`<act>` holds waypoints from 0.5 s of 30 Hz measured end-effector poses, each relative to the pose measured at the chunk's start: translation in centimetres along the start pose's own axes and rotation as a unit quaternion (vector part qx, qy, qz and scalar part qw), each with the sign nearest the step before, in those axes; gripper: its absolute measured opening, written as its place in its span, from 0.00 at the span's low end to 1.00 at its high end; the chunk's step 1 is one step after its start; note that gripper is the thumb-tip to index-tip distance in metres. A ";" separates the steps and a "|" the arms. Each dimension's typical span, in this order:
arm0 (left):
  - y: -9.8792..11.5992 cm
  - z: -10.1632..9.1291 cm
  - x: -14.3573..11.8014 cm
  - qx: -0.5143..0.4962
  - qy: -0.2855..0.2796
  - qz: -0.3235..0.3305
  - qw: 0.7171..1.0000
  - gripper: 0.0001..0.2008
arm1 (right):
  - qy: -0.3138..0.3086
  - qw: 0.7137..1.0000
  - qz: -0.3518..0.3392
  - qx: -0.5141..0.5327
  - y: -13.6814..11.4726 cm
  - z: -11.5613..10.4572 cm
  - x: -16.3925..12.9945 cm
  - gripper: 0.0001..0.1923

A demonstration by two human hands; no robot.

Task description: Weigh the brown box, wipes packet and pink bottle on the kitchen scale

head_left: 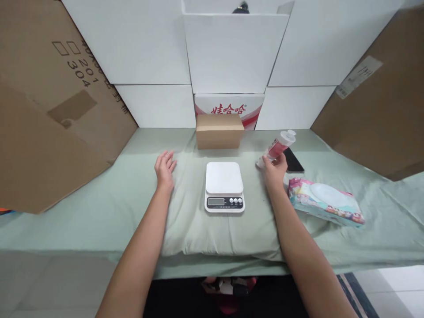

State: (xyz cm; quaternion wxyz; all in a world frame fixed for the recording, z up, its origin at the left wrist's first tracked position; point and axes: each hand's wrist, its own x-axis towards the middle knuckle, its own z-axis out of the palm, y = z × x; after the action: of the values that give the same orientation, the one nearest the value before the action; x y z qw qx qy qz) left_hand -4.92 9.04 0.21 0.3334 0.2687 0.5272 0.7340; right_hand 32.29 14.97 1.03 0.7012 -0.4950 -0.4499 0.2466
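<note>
A white-capped bottle with a pink label (277, 148) is gripped by my right hand (275, 168), tilted with its cap up to the right. Whether its base touches the cloth I cannot tell. Out on the left, my left hand (164, 168) rests on its side on the cloth, fingers loosely apart and holding nothing. Between both hands sits a white kitchen scale (224, 179), its platform bare, with a dark display and several round buttons along the front.
Behind the scale stands a small brown cardboard box (220, 132). A black phone-like slab (293, 160) and a wet wipes pack (326, 201) lie to the right. Large cardboard sheets (49, 110) and white panels wall in the green cloth-covered table (82, 194).
</note>
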 end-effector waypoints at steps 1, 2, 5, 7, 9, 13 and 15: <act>0.0 0.1 0.1 0.005 -0.003 0.002 1.000 0.25 | -0.044 0.999 -0.007 0.026 -0.7 -0.1 -0.3 0.25; 0.0 0.1 0.1 0.012 -0.007 0.002 1.000 0.25 | -0.092 0.994 -0.013 0.050 -1.4 0.0 -0.7 0.25; -0.2 0.2 0.2 0.023 -0.010 0.003 1.000 0.25 | -0.218 0.971 -0.020 0.095 -3.4 0.9 -2.6 0.25; -0.3 0.3 0.1 0.027 -0.010 0.002 1.000 0.24 | -0.289 0.951 -0.023 0.103 -4.3 1.8 -4.3 0.25; -0.3 0.4 -0.1 0.033 -0.015 0.002 0.999 0.24 | -0.352 0.931 -0.031 0.095 -4.8 2.5 -5.8 0.22; 0.0 0.7 -0.4 0.035 -0.020 -0.001 0.999 0.24 | -0.424 0.903 -0.009 0.073 -5.0 3.2 -7.6 0.24; 0.2 0.8 -0.5 0.033 -0.014 -0.006 0.999 0.23 | -0.435 0.898 0.007 0.073 -4.9 3.4 -7.7 0.27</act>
State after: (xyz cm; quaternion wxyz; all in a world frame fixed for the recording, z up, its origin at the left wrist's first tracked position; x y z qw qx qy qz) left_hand -4.07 9.12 0.60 0.3358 0.2866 0.5477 0.7107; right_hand 25.16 8.60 2.96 0.4684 -0.2891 -0.6869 0.4746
